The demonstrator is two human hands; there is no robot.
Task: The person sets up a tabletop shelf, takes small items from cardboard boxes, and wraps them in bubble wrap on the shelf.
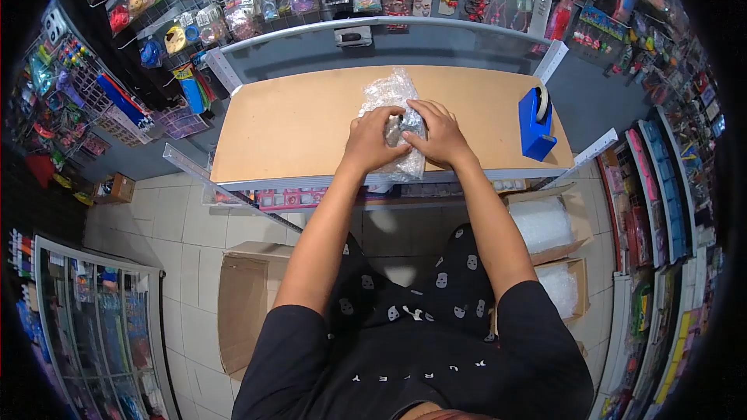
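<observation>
A sheet of bubble wrap (389, 92) lies lengthwise near the middle of the tan tabletop (296, 120), its near end reaching the front edge. My left hand (375, 140) curls round the wrap from the left, fingers bent over it. From the other side my right hand (438, 134) grips it, with thumb and fingers closed in. Between the two hands sits a small greyish object (398, 127), partly covered by fingers and plastic; its kind cannot be made out.
A blue tape dispenser (535, 126) stands at the table's right end. Cardboard boxes holding bubble wrap (541, 225) sit on the floor at right, and an open cardboard box (240, 307) at left. Hanging goods line the back rack; shelves flank both sides.
</observation>
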